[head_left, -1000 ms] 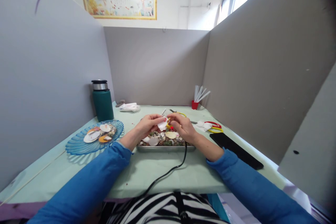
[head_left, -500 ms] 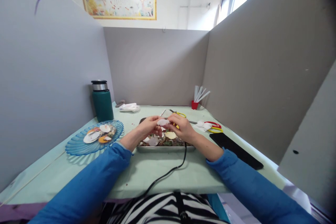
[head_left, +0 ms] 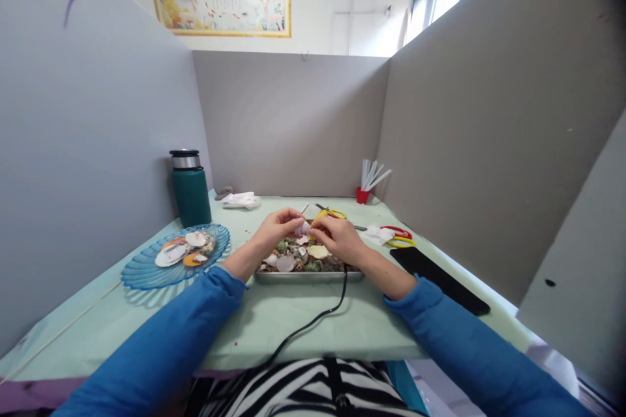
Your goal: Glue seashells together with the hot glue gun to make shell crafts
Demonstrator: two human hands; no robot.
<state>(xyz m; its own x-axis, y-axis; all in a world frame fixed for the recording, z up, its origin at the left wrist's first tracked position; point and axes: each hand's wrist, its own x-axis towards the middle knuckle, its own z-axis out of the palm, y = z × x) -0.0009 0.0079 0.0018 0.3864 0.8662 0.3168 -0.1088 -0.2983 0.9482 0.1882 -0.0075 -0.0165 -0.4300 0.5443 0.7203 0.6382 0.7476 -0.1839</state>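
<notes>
My left hand (head_left: 274,227) and my right hand (head_left: 338,238) meet above a steel tray (head_left: 308,275) filled with several seashells and small stones. Both hands pinch a small pale shell (head_left: 302,228) between their fingertips, a little above the tray's far half. A black cable (head_left: 313,320) runs from under my right hand toward my body; what it leads to is hidden by the hand.
A blue glass plate (head_left: 147,268) with shells lies at the left, a green flask (head_left: 190,187) behind it. Yellow scissors (head_left: 331,212) and red-yellow scissors (head_left: 402,236) lie beyond the tray, a black phone (head_left: 437,278) at the right, a red cup (head_left: 362,195) of white sticks at the back.
The white shell was held flat and wide between the hands; now it is turned and mostly hidden by the fingertips, which have drawn closer together.
</notes>
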